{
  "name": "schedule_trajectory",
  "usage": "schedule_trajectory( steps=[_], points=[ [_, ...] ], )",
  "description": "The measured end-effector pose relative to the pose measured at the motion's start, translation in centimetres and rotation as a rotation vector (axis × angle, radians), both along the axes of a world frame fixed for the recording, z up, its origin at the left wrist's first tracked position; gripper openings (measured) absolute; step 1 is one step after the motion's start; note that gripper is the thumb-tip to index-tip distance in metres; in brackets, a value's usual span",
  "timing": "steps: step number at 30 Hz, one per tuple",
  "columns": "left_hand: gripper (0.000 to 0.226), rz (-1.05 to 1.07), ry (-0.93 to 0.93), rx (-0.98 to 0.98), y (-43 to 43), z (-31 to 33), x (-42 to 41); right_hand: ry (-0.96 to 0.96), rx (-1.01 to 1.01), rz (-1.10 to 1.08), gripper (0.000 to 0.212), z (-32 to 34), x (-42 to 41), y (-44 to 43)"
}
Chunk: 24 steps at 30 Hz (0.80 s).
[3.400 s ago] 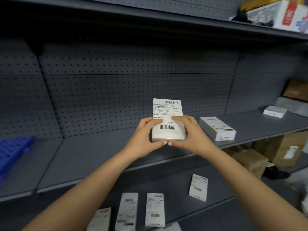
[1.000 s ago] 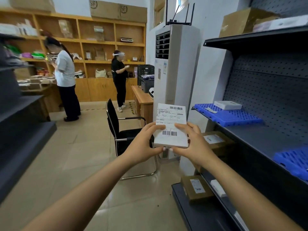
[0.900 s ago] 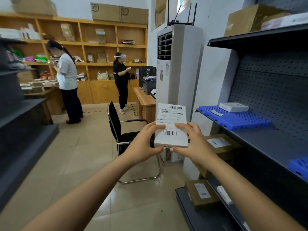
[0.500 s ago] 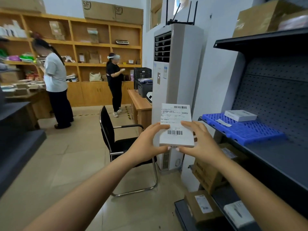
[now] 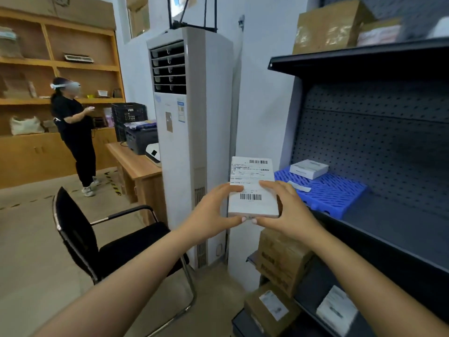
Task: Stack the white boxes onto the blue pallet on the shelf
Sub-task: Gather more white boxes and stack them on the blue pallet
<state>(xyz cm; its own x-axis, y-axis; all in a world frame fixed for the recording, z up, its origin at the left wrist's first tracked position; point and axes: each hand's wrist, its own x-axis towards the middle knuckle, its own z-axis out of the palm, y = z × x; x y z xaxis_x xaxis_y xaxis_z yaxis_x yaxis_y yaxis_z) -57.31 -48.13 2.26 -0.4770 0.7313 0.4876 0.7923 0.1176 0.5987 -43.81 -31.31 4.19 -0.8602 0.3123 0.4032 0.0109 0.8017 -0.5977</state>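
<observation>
Both hands are on it: the left hand (image 5: 213,210) wraps the near-left corner of the white box (image 5: 252,188), thumb over the top face, fingers curled beneath, and the right hand (image 5: 286,210) mirrors it on the near-right corner. Clamped from both sides, label up, the box rides out in front of the chest, tipped a little with its far end higher.

It looks like a light one: flat, rigid card, held without visible strain. The printed label covers most of the top and looks smooth, so the long edges and the underside seem the surer hold, just where the fingers sit now. Stiff walls should take a squeeze, though the contents are unknown, so a gentle set-down seems wise.

Out beyond the box, to the right, there's the blue pallet (image 5: 332,193) on the dark shelf (image 5: 388,227), against the pegboard backing. One small white box (image 5: 308,168) already rests on its far-left part, with a loose paper slip (image 5: 299,186) lying just in front of it. The held box is near the pallet's front-left corner but not yet over it.

Off to the left stand a tall air conditioner (image 5: 194,132) and a black chair (image 5: 97,242), clear of the carry.
</observation>
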Motion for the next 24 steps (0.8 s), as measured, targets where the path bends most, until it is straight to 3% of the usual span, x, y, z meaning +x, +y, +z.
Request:
schedule_trajectory(
  steps=[11,24],
  points=[
    [0.066,-0.232,-0.017,-0.045,7.8,-1.1,-7.5,-0.026,-0.044,-0.232,0.086,-1.2,-3.9,4.4],
    [0.068,-0.310,-0.046,-0.026,23.0,0.1,-15.4,0.010,-0.088,-0.378,0.083,-0.6,-10.9,17.1]
  ],
)
